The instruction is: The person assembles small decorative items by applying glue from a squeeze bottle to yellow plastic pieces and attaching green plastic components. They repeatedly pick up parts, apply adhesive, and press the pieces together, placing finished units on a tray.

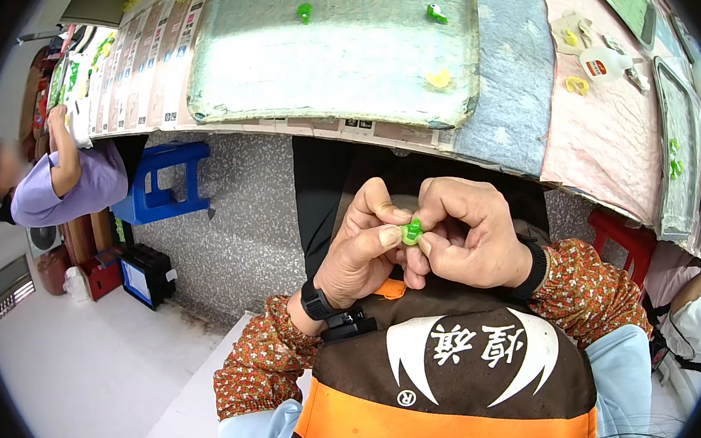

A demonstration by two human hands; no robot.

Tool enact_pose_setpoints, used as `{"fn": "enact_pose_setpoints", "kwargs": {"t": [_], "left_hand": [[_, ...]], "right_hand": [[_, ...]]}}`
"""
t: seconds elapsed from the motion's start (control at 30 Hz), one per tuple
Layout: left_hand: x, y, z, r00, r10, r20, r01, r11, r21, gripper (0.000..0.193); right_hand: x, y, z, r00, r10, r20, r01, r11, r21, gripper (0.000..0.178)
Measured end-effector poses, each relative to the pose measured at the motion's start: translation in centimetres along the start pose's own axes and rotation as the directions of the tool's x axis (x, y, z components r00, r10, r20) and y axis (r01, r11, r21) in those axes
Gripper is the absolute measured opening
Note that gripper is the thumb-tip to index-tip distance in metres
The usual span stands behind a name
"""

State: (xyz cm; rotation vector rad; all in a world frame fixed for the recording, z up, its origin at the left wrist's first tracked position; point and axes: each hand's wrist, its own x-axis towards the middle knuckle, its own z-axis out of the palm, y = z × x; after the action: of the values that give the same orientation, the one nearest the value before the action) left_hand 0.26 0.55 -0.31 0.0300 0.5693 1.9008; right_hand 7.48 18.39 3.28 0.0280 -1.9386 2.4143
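Note:
A small bright green figurine (412,231), glossy like moulded plastic, is pinched between my two hands above my lap. My left hand (359,247) grips it from the left with thumb and forefinger. From the right, my right hand (471,230) holds it with bent fingers and thumb. Its finer shape is partly covered by my fingertips. Beyond my hands, on the table, lies a pale green tray (330,64) bearing several little green pieces, among them one green piece with a white spot (436,14) and a yellow piece (438,79).
Right of the tray, blue cloth (513,83) and pink cloth (598,117) cover the table, with a clear bottle (604,64) and another tray (679,152). A co-worker in purple (72,183) works at the left, near a blue stool (162,184). A red stool (624,239) stands at right.

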Motion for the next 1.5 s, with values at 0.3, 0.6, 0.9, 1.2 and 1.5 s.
{"fn": "enact_pose_setpoints", "kwargs": {"t": [0.3, 0.6, 0.9, 1.2, 1.5], "left_hand": [[-0.1, 0.0, -0.2, 1.0, -0.004, 0.003, 0.004, 1.0, -0.014, 0.011], [-0.1, 0.0, -0.1, 1.0, -0.001, 0.001, 0.001, 1.0, -0.026, 0.012], [-0.1, -0.1, -0.2, 1.0, 0.002, 0.014, -0.002, 1.0, -0.025, 0.012], [0.0, -0.2, -0.3, 1.0, 0.009, 0.026, -0.008, 1.0, -0.026, 0.011], [0.2, 1.0, -0.1, 0.998, 0.068, 0.01, -0.068, 0.986, 0.153, 0.016]], "right_hand": [[0.0, 0.3, -0.1, 1.0, 0.012, 0.026, -0.012, 1.0, 0.002, 0.019], [-0.1, 0.1, 0.0, 0.999, 0.041, 0.018, -0.042, 0.997, 0.07, 0.019], [0.1, 0.1, 0.0, 1.0, 0.011, 0.028, -0.012, 0.999, 0.038, 0.018], [-0.1, 0.3, -0.1, 1.0, 0.016, 0.026, -0.017, 0.999, 0.046, 0.018], [0.7, 0.1, -0.7, 0.981, -0.187, 0.051, 0.194, 0.953, -0.233, 0.011]]}}
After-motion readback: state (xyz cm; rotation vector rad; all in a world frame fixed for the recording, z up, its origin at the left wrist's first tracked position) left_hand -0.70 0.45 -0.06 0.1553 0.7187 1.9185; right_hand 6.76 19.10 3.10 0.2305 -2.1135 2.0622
